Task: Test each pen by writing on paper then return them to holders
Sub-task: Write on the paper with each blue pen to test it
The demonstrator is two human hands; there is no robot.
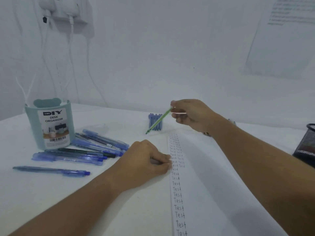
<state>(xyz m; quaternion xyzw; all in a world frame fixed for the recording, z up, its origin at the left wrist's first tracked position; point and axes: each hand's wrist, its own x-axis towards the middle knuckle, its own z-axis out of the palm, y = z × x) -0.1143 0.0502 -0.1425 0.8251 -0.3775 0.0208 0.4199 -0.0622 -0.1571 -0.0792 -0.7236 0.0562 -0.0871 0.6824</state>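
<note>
Right hand [190, 114] up off the surface, fingertips pinching the top end of a slim green pen [158, 120]. The pen slants down and to the left, tip low and hovering just over a small bundle of blue pens [155, 121] lying beyond the top of the sheet. So its long axis runs from the hand toward that bundle, writing end farthest from the palm.

Left hand [146, 159] is down flat-ish on the long white sheet of paper [204, 176], fingers curled loosely, pressing the edge beside the column of handwritten "Test" words [177, 184]; it grips nothing that I can see.

Further left, a loose pile of blue and dark pens [88, 150] lies on the white surface [51, 201], right by the pale teal desk organizer holder [49, 123]. A black mesh holder [305, 143] sits at the far right edge, nearer the right hand.

My read: the green pen has to swing back toward the paper, or across to a holder, and the right hand makes that call.
</note>
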